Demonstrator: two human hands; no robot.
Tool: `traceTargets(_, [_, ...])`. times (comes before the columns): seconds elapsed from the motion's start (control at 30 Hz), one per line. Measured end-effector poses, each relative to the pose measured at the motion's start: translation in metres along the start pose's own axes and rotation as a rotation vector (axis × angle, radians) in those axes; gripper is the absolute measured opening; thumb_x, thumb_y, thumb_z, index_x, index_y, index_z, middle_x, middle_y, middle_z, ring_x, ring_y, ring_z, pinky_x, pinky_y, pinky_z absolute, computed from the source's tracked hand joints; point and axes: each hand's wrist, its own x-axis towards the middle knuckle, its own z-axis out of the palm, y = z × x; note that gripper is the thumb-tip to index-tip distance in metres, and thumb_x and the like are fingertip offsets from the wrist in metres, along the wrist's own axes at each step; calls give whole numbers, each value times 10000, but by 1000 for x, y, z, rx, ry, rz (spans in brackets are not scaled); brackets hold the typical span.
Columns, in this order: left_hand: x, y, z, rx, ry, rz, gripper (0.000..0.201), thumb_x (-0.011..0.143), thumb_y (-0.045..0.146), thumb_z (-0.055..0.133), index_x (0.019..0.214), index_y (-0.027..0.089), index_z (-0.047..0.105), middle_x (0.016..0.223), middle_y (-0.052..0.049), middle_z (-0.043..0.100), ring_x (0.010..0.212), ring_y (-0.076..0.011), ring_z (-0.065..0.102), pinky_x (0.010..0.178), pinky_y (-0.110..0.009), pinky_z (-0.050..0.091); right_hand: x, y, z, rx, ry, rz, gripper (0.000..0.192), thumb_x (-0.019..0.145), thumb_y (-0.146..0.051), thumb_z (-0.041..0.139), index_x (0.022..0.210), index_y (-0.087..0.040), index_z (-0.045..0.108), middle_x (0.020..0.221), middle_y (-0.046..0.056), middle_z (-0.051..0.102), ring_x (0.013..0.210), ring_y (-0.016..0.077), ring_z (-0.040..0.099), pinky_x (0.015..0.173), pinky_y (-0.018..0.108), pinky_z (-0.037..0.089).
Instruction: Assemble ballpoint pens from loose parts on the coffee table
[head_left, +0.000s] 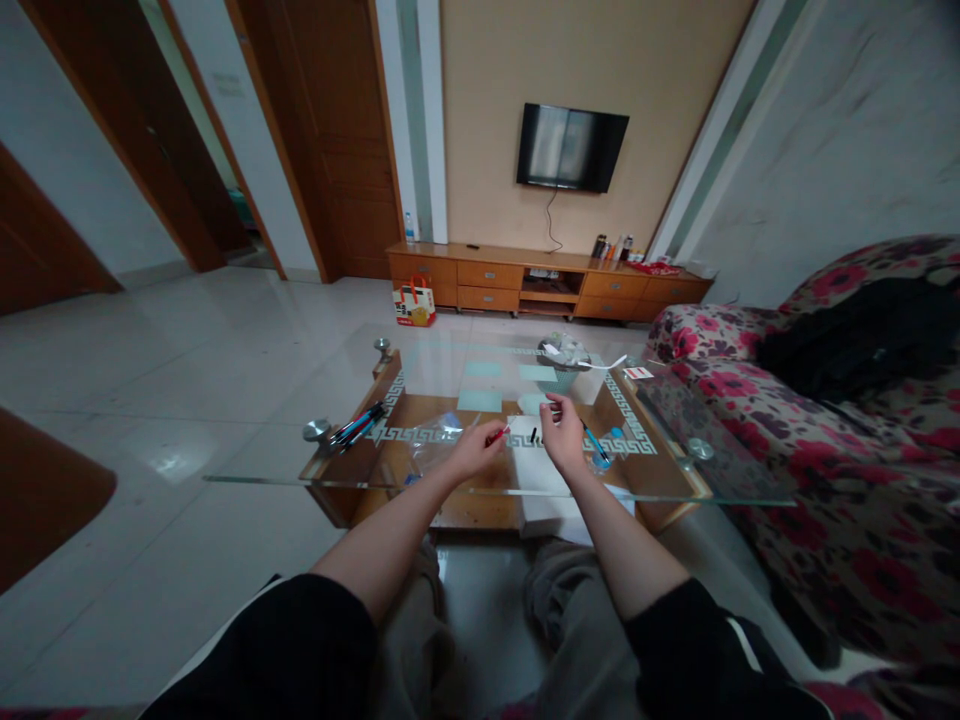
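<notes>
- Glass table (pixel 487 491) below, pinching red piece (pixel 495 436) between left hand (pixel 474 449) fingertips, holding it over the near half.
- Curling right hand (pixel 561 436) just across from it, bending thumb and forefinger close together; being unable to tell whether grasping anything there.
- Seeing small black piece (pixel 533 436) between both hands, nearer the right.
- Finding blue pen (pixel 597 441) just beside right wrist, with blue disc (pixel 616 432) near it.
- Spotting pens (pixel 358 427) bunching at table's left, well apart from both hands.
- Noticing clear bag (pixel 435 442) beside left hand.
- Viewing white box (pixel 534 510) showing below glass, between forearms.
- Glimpsing bowl (pixel 546 357) sitting beyond right hand, near red-and-white card (pixel 638 373).
</notes>
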Motion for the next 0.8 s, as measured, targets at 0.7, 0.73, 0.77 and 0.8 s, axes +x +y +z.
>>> traceTargets(0.7, [-2,3,-1,-9,12,-5,235,922,308,506,1021,179,674,793,-12,679,715,-157,608,656,-231,441,5,24,-16,-161,139,19,350,875,-364,479,1020,-130,695,819,101,697,695,222,619,709,335,477])
traceTargets(0.73, [-2,3,-2,-10,11,-2,232,920,306,507,1021,180,675,790,-12,678,713,-157,607,654,-231,441,6,26,-17,-166,147,7,350,871,-359,480,1020,-125,693,862,116,694,708,221,616,720,339,480])
traceTargets(0.77, [-2,4,-2,-9,10,0,230,919,304,509,1020,180,675,789,-11,678,711,-157,606,653,-232,441,6,27,-17,-171,155,-7,348,866,-355,482,1018,-121,691,904,131,689,724,222,615,730,343,483])
traceTargets(0.8, [-1,4,-2,-7,9,0,229,918,302,511,1020,179,675,790,-11,679,710,-156,606,654,-232,442,6,28,-17,-174,161,-16,345,861,-351,486,1017,-120,689,935,142,685,739,223,616,737,346,485])
